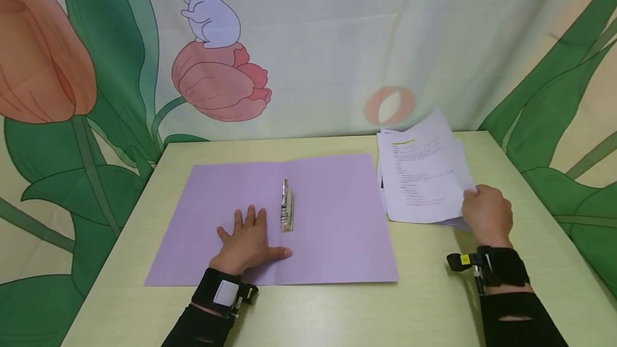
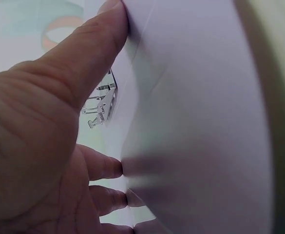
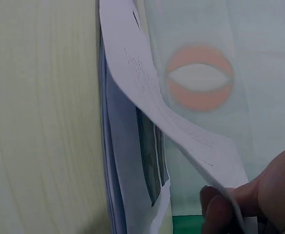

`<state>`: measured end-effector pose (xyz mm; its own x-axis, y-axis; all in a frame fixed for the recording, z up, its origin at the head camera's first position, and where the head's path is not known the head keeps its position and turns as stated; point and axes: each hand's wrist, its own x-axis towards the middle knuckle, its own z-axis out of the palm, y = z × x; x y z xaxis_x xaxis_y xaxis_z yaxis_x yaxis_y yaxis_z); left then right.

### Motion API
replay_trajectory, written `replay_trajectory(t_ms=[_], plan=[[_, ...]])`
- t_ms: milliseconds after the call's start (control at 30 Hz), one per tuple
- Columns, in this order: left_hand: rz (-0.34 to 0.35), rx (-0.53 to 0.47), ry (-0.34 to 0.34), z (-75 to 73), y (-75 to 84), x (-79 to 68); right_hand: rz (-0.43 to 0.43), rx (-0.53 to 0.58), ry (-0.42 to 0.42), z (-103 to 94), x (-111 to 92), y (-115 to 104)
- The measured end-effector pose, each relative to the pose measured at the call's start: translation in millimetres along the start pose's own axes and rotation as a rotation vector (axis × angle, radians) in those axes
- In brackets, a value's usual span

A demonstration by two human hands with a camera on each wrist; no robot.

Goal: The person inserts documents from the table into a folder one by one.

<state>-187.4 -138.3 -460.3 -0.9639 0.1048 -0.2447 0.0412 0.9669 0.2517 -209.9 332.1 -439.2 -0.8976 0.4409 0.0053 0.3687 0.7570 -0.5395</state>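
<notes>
A purple folder (image 1: 337, 218) lies opened flat on the table, a metal lever clip (image 1: 287, 205) standing along its middle fold. My left hand (image 1: 248, 242) rests on the folder's left half with fingers spread, thumb reaching across the fold below the clip. In the left wrist view the clip (image 2: 103, 105) shows beyond the thumb. With thumb and fingers, my right hand (image 1: 489, 216) pinches the lower right edge of a printed sheet (image 1: 429, 170). The right wrist view shows that sheet (image 3: 142, 83) bent up from the paper stack (image 3: 115, 146) beneath it.
The pale wooden table (image 1: 337, 315) runs back to a curtain (image 1: 328, 58) printed with flowers and an animal. The paper stack sits at the folder's right edge, near the table's back edge. Both wrists wear black straps with small cameras.
</notes>
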Motion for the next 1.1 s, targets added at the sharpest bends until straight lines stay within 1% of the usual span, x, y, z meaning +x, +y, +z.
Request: replay_trajectory(t_ms=[167,267,333,467,567,833,933,1100], plan=[[-0.015,-0.019,-0.024,0.1,0.5,-0.2,0.082,0.155,0.021,-4.0,-4,-4],[-0.024,-0.027,-0.036,0.0,0.6,-1.1,0.11,0.231,0.05,-4.6,-8,-9],[-0.03,-0.033,-0.044,-0.5,0.8,-1.8,0.126,0.291,0.064,-3.6,-13,-15],[-0.038,-0.052,-0.052,-1.4,0.5,-3.8,0.143,0.371,0.076,1.8,-28,-30],[-0.043,-0.063,-0.055,-1.2,0.1,-4.9,0.114,0.394,0.076,9.0,-41,-41],[-0.056,-0.086,-0.045,0.1,1.8,-6.9,-0.025,0.461,0.024,33.6,-79,-62],[-0.066,-0.093,-0.047,0.9,2.3,-7.3,-0.036,0.474,-0.003,42.0,-90,-68],[-0.074,-0.089,-0.039,-0.1,2.0,-8.8,-0.021,0.472,-0.076,54.5,-104,-77]])
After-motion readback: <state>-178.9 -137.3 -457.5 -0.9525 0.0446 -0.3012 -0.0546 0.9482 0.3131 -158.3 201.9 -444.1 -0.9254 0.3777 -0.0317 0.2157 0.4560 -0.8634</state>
